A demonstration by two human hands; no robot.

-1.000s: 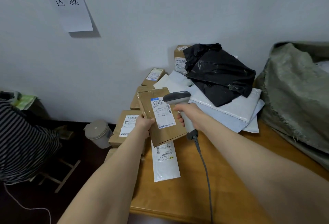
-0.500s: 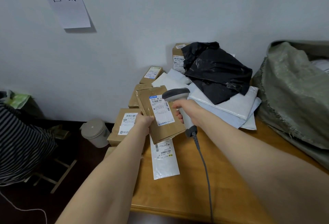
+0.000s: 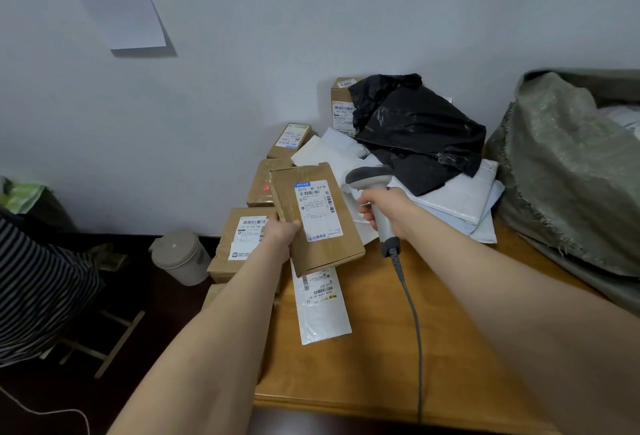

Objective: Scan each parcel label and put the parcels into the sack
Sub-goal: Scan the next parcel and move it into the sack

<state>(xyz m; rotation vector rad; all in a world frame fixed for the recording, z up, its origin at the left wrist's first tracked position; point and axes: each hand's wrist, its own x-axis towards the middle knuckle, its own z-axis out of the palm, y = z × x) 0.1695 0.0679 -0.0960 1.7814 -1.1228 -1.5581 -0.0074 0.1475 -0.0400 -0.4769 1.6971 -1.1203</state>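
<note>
My left hand (image 3: 281, 234) grips the brown parcel (image 3: 317, 218) by its lower left edge, label up; my right hand (image 3: 386, 208) is wrapped around the scanner (image 3: 375, 199) handle above the worktop (image 3: 363, 365).

The wall sheet (image 3: 114, 2) reads "区域"; the label (image 3: 317, 209) on the held box (image 3: 336, 251) reads "501E M1 A218".

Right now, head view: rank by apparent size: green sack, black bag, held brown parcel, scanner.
1. green sack
2. black bag
3. held brown parcel, nearer the camera, so its rank against the bag is unsure
4. scanner
</note>
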